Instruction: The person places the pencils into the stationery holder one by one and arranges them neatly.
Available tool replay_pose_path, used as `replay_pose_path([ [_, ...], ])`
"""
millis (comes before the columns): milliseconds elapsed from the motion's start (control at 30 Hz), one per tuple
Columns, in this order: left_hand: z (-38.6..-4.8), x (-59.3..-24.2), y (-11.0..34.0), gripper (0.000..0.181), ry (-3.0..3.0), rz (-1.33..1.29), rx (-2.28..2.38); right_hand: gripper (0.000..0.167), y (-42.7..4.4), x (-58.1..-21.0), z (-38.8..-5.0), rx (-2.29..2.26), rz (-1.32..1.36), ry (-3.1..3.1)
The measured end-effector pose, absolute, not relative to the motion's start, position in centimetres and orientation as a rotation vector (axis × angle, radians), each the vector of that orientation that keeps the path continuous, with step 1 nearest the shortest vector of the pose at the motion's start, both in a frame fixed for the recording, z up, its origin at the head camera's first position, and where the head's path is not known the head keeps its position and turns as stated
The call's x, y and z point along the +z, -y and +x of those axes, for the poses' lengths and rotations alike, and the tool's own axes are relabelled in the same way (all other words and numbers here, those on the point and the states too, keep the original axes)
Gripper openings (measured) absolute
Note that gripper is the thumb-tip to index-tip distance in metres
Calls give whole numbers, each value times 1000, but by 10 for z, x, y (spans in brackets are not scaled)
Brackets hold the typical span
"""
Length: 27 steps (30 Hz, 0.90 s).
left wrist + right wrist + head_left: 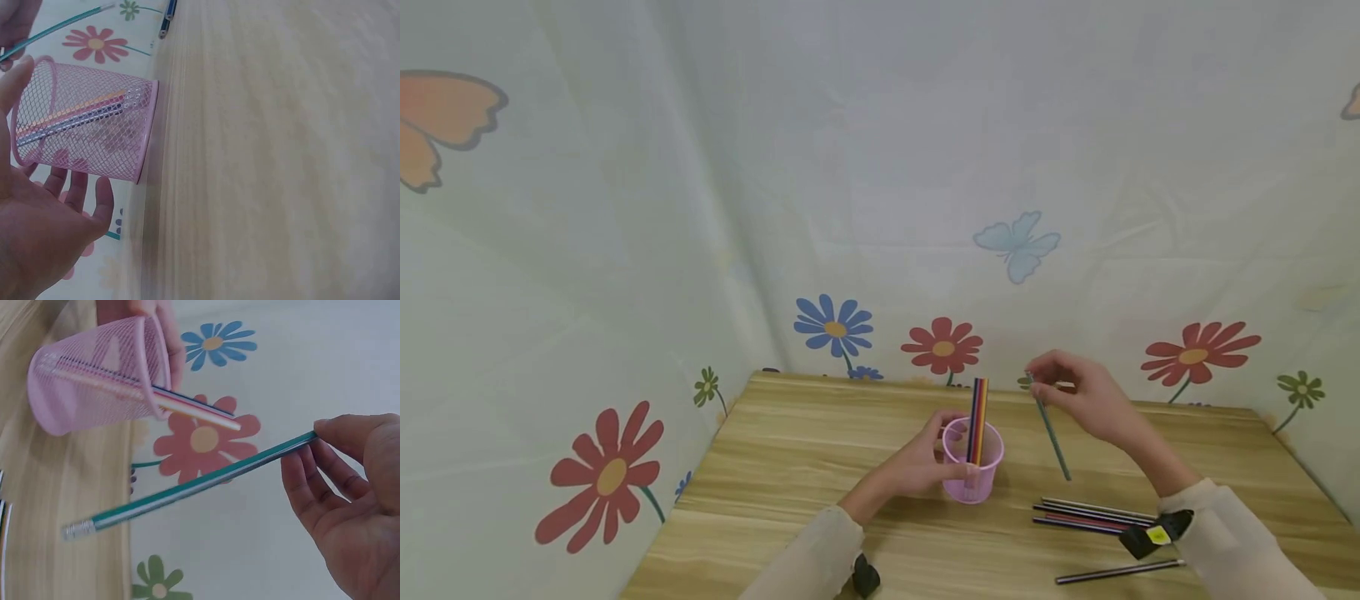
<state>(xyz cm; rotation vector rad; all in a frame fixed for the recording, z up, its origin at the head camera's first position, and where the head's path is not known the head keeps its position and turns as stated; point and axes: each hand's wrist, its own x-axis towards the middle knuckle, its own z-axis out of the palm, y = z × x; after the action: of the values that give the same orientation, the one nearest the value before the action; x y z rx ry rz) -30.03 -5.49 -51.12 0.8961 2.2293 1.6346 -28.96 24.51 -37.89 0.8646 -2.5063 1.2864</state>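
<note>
The left hand [921, 462] curls around the pink mesh cup [988, 478], thumb on the near side and fingers spread around the far side, its forearm coming in from 8 o'clock. The right hand [1086, 398] pinches 1 green pencil [1051, 428] by its upper end, thumb against fingertips; the wrist is raised, its forearm running back to 4 o'clock. That pencil hangs at a slant above the table [790, 467], eraser end down towards 5 o'clock. The cup sits at 8 o'clock from the right hand and holds what look like 3 or 4 leaning pencils [977, 417]; overlap blurs the count. At 4 o'clock from the cup lie a partly hidden bunch of pencils [1071, 517] and 1 separate dark pencil [1116, 572].
</note>
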Motion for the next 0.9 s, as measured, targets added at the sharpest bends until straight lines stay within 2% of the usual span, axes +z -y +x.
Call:
replay_pose_path([
  [467,-301,-514,57,88,-2262,876,1570,18,-219,-351,-286,1410,822,2341],
  [900,-303,-513,56,86,-2265,887,1588,17,-210,-350,-296,1557,817,2203],
])
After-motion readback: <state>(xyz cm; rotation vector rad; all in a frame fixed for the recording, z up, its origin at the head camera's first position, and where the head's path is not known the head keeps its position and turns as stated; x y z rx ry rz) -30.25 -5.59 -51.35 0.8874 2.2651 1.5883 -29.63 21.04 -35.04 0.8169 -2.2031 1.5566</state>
